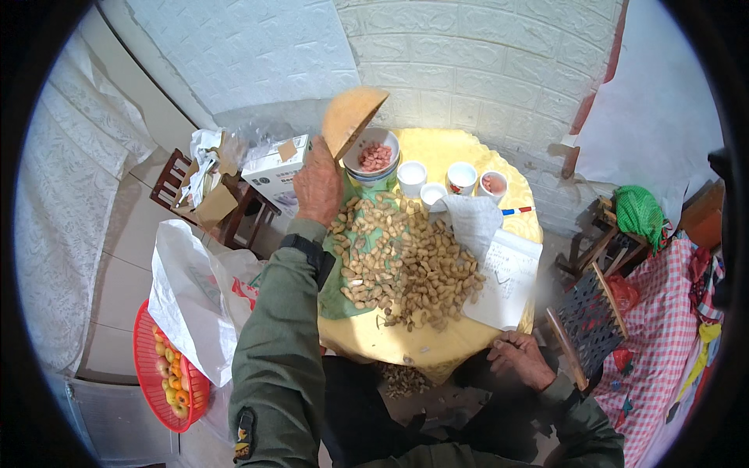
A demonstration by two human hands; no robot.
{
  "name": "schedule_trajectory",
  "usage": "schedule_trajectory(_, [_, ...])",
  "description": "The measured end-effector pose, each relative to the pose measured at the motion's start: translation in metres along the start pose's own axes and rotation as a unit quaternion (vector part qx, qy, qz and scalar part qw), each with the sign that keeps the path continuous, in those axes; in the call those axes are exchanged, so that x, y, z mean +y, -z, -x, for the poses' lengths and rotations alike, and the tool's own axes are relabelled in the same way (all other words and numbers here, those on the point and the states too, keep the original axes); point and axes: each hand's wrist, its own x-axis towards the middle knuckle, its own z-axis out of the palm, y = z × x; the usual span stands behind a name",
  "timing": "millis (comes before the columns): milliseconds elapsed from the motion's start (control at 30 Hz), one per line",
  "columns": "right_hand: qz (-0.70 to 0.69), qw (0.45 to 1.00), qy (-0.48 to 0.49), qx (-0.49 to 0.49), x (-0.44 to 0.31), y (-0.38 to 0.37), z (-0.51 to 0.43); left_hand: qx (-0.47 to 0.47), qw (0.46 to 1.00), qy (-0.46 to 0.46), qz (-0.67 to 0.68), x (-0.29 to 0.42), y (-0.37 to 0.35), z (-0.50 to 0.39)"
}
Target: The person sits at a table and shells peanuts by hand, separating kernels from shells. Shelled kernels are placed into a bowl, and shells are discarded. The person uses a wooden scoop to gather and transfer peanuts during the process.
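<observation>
My left hand (319,186) grips an orange-brown bowl (351,116), perhaps half a gourd, tilted on its side. Just beside and below it stands a white bowl (375,157) with pink shelled peanuts, stacked on other bowls. Unshelled peanuts (442,272) lie heaped on the table, the paler ones at left on a green plastic bag (336,295). By the table's front right edge, over my right thigh, my right hand (521,358) has its fingers curled; whether anything is in them is hidden. A notepad (497,304) with handwriting lies just beyond it.
Several white cups (412,177), a grey cloth (477,222) and a marker pen (518,210) sit on the yellow tablecloth (374,342). A red basket of fruit (175,374) and a white plastic bag (193,298) are at left. Peanut shells (404,380) lie below the table; a woven-seat stool (588,322) stands right.
</observation>
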Motion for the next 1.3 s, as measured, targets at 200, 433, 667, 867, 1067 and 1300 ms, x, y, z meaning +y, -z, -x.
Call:
schedule_trajectory(200, [-0.007,1.0,0.007,-0.004,0.004,-0.005,-0.001,0.056,0.985,0.1,0.131,-0.021,0.001,0.01])
schedule_trajectory(433, [-0.005,1.0,0.005,0.007,0.004,-0.015,0.001,-0.031,0.79,0.385,0.476,-0.03,0.047,0.041])
schedule_trajectory(667, [0.012,0.999,0.038,0.011,0.0,-0.03,0.006,-0.052,0.616,0.496,0.61,-0.026,0.123,0.147])
schedule_trajectory(867, [0.026,0.995,0.063,0.069,-0.016,-0.045,-0.007,-0.053,0.472,0.569,0.671,-0.007,0.12,0.215])
schedule_trajectory(1067, [0.047,0.984,0.139,0.1,-0.031,-0.046,-0.027,-0.084,0.443,0.579,0.679,0.009,0.102,0.242])
schedule_trajectory(1300, [0.191,0.945,0.203,0.173,-0.044,-0.031,-0.076,-0.137,0.465,0.56,0.672,-0.006,0.103,0.256])
